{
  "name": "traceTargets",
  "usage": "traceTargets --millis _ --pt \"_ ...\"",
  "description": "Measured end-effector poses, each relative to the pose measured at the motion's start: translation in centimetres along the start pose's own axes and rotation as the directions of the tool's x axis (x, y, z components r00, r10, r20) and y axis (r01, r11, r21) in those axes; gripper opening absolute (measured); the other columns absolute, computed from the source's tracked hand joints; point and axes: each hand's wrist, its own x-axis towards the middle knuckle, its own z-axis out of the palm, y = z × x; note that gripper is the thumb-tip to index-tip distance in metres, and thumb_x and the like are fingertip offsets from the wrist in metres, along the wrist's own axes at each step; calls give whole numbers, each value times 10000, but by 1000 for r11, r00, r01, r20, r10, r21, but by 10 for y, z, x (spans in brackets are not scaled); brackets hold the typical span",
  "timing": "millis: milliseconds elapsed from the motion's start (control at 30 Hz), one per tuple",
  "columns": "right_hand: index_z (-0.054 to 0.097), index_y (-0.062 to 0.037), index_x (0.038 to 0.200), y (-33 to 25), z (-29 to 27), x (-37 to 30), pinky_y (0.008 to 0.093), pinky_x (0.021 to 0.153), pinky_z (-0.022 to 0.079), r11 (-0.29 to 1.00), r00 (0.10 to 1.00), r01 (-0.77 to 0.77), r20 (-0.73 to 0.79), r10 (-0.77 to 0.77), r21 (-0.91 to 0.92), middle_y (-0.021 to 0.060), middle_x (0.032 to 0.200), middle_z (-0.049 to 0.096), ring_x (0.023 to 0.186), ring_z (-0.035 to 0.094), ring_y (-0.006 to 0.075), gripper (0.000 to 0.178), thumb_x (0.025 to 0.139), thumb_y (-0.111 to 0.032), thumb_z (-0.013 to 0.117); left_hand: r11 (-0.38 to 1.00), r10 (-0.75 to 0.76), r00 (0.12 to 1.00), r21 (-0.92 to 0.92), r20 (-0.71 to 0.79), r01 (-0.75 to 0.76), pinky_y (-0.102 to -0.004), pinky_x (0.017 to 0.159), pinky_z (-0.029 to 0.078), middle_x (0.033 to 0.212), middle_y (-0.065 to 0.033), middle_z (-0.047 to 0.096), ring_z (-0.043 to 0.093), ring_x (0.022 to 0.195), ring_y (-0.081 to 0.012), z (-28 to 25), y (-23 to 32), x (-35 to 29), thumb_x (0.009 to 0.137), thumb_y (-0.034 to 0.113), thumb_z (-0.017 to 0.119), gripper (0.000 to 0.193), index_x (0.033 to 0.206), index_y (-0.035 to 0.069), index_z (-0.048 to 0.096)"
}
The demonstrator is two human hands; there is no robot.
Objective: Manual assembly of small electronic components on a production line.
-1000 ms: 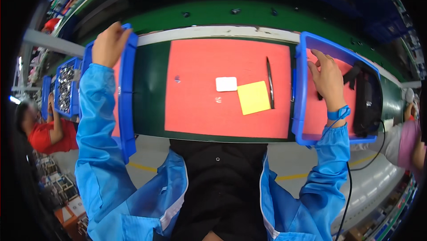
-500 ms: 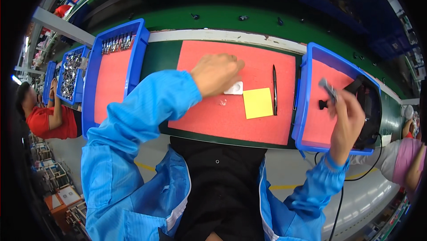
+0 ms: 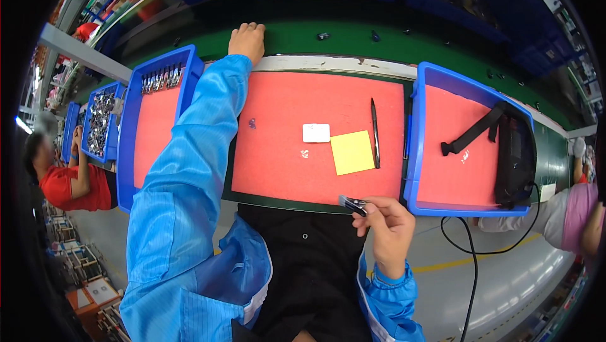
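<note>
My left hand [image 3: 247,42] is stretched forward onto the green conveyor belt [image 3: 287,44]. Its fingers curl down, and whatever is under them is hidden. Close to my body, past the near edge of the work mat, my right hand [image 3: 390,228] pinches a small dark part with a pale grey, see-through end [image 3: 353,205] between thumb and fingers. On the pink mat [image 3: 278,108] lie a small white rectangular block [image 3: 315,133], a yellow sticky note pad [image 3: 353,153] and a black pen [image 3: 375,133].
A blue tray [image 3: 129,146] at left holds a row of small metal-and-black pieces [image 3: 161,79]. The right blue tray [image 3: 413,152] contains a black strap [image 3: 473,130] and a black device with a cable. Small dark parts [image 3: 323,36] dot the belt. Other people sit at both sides.
My left hand has gone from the white block forward to the belt. My right hand has come from over the right tray toward my body, still pinching the small part. The view shifted slightly.
</note>
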Motion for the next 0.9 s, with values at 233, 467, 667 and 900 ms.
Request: traceTargets --millis 233,467,667,900 --pt "670 75 1061 8 -1 8 252 552 508 1000 1000 1 10 -1 2 141 831 719 646 651 142 126 996 -10 604 668 169 984 -740 52 -76 -408 847 520 1008 -185 664 647 970 -353 -118 89 -66 953 81 605 194 1131 1 609" --pt "667 78 1066 10 3 13 251 548 506 999 999 27 27 -27 19 144 832 718 643 651 145 131 999 -13 602 641 542 840 -661 30 -390 -447 849 520 1017 -177 637 618 969 -344 -145 115 -147 918 75 630 187 1087 -3 610" --pt "665 79 1063 15 1 13 252 537 503 999 999 24 45 -26 30 149 830 717 640 653 149 129 999 -14 603 779 443 888 -543 124 -313 -440 831 528 1054 -137 613 617 991 -329 -141 127 -156 922 96 671 238 1145 13 657" --pt "657 82 1087 21 -1 16 260 537 508 991 998 -24 56 17 134 154 831 718 649 663 158 141 1002 -14 598 456 382 923 -878 48 -143 -426 822 543 1051 -158 664 655 1003 -328 -187 125 -173 924 185 721 321 1176 -4 657"
